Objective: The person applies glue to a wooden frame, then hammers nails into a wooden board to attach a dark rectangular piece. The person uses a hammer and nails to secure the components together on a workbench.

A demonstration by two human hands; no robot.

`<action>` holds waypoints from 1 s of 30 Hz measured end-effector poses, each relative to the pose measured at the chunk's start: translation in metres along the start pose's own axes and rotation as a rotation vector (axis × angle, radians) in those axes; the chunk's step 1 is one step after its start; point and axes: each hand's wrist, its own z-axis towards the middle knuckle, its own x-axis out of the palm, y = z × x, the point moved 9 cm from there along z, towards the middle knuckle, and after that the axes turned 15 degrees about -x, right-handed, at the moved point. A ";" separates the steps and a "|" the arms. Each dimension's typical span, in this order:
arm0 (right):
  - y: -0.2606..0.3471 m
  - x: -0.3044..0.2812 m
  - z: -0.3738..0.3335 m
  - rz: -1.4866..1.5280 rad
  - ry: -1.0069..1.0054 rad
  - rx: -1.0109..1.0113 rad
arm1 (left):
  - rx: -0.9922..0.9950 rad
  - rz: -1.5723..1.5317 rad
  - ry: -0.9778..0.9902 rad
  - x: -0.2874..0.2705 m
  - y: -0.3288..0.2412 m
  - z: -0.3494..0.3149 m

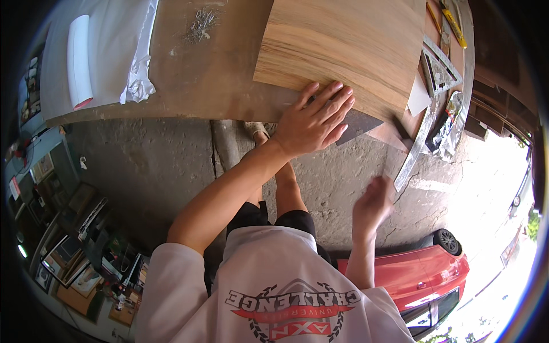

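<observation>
A light brown wooden board [343, 46] with streaked grain lies on the worktable [189, 86]. Its near edge is under the fingers of my left hand [311, 123], which lies flat with the fingers stretched out. Below the board's near right corner a dark grey flat piece [359, 127] sticks out past the table edge. My right hand [373, 203] is closed and smeared by motion, apart from the board and to its near right. From the fist a faint blurred handle runs up to a dark head [402, 132], like a hammer; its exact form is unclear.
Small nails [202, 26] lie in a pile on the table. A white roll [80, 60] rests on white sheeting at left. At right are a metal set square [440, 68], a long metal ruler [419, 137], a yellow cutter [453, 24] and crumpled plastic [449, 128]. A red car [420, 274] stands outside.
</observation>
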 end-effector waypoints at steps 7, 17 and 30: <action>-0.027 -0.028 -0.012 0.415 -0.380 0.347 | -0.023 -0.069 0.075 0.010 -0.004 -0.002; 0.014 0.013 0.007 0.454 -0.222 0.388 | 0.007 -0.160 0.038 -0.019 -0.009 0.008; 0.076 0.059 0.043 0.547 -0.165 0.401 | -0.499 -0.029 -0.266 -0.143 0.245 0.019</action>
